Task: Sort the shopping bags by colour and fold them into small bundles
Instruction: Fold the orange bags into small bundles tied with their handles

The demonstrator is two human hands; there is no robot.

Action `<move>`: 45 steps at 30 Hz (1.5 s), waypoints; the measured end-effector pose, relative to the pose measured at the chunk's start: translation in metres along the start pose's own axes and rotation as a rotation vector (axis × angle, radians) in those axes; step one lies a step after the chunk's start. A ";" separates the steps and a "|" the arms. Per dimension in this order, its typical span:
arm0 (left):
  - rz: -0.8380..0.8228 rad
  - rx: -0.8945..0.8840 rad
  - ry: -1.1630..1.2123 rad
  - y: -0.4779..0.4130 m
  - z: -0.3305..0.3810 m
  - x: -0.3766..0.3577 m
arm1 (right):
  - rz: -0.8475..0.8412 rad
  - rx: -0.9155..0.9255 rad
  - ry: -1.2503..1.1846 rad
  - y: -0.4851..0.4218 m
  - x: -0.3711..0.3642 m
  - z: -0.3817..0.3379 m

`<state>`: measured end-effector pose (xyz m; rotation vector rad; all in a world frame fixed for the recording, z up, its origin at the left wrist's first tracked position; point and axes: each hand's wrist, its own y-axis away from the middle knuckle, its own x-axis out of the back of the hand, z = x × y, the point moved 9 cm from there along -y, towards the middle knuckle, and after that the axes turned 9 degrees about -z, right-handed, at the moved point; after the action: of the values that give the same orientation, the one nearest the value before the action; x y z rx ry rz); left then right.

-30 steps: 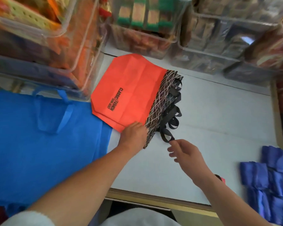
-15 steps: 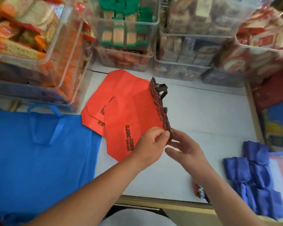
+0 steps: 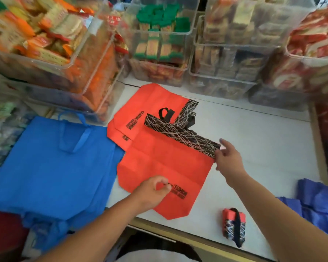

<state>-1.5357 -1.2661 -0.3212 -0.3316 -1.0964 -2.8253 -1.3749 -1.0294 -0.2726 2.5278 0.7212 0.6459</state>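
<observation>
As orange bag (image 3: 165,163) lies flat | left fingers (image 3: 165,186) pinch it | right fingers (image 3: 221,155) pinch its black-streaked band (image 3: 187,137)

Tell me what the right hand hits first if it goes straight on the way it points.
The black band of the top red bag: the right hand holds its corner, aimed up-left along it. Beyond lie the black handles. Depth is unclear, so it may pass over them.

On the white table with a wooden edge (image 3: 263,148) lie two overlapping orange-red fabric bags (image 3: 165,167), a small folded red bundle (image 3: 233,224), blue-violet folded bundles (image 3: 318,201), a large blue fabric bag (image 3: 51,167), and clear plastic boxes (image 3: 222,80) at the back.
</observation>
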 end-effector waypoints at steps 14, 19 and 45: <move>0.117 -0.157 -0.808 0.003 -0.091 0.058 | -0.319 0.152 0.707 0.091 -0.187 0.106; -0.081 -0.185 -1.043 -0.019 -0.111 0.073 | -0.319 0.193 0.901 0.083 -0.184 0.128; 0.029 -0.233 -0.103 -0.014 -0.053 0.135 | -0.073 0.145 0.391 0.131 -0.071 0.094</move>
<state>-1.6784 -1.2922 -0.3369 -0.5118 -0.7705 -2.9426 -1.3295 -1.1969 -0.3026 2.5151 1.0218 1.1162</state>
